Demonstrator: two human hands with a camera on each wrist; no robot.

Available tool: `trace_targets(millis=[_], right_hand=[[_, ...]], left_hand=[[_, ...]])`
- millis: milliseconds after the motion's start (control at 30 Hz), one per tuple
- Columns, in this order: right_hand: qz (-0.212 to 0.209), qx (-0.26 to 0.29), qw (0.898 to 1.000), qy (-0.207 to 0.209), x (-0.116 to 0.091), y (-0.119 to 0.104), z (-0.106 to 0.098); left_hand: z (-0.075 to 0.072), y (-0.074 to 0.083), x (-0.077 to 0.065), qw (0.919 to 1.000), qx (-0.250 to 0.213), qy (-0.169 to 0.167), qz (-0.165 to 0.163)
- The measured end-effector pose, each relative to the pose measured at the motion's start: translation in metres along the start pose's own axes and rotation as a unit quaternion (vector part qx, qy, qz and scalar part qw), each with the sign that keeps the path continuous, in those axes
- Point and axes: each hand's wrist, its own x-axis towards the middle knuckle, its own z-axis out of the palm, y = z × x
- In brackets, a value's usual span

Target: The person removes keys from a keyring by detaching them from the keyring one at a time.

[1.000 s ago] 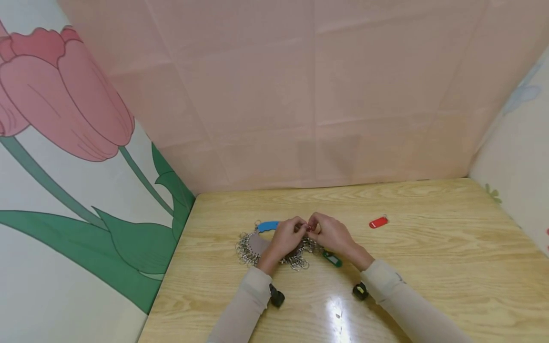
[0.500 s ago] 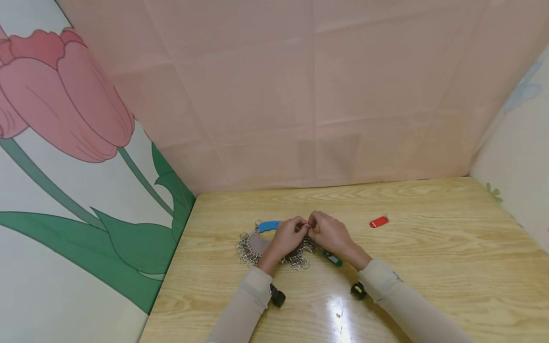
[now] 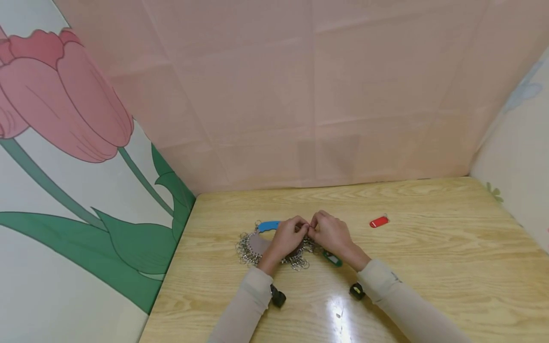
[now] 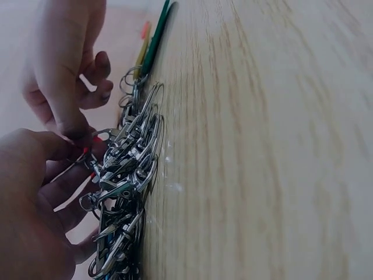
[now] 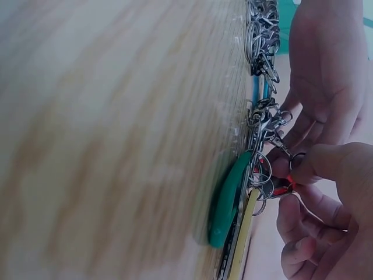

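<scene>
A brown holder fringed with metal snap hooks and split rings lies on the table, a blue curved piece at its far side. Over its right end, both hands meet fingertip to fingertip. My left hand pinches a key ring hanging from one of the snap hooks. Thumb and fingers of my right hand pinch a small red key tag at that ring, mostly covered by the fingers. Beside the right hand, a green key tag and a yellow tag lie by the hooks.
Another red key tag with a ring lies alone to the right on the wooden table. Black wrist cameras hang under both sleeves. A pink sheet covers the wall behind.
The right hand has shifted and turned slightly, and the red between the fingertips is less visible now. The left hand, holder and loose tag hardly move.
</scene>
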Motion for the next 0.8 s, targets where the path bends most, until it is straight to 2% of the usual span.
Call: trace_targets(millis=[233, 800], right_hand=[[-0.017, -0.003, 1.000, 0.013, -0.0015, 0.0005, -0.0003], [-0.049, 0.017, 0.999, 0.017, -0.0033, 0.0028, 0.0005]], left_hand=[[0.0008, -0.0004, -0.0001, 0.9998, 0.018, 0.006, 0.009], [0.0030, -0.0036, -0.0016, 0.9975, 0.058, 0.030, 0.026]])
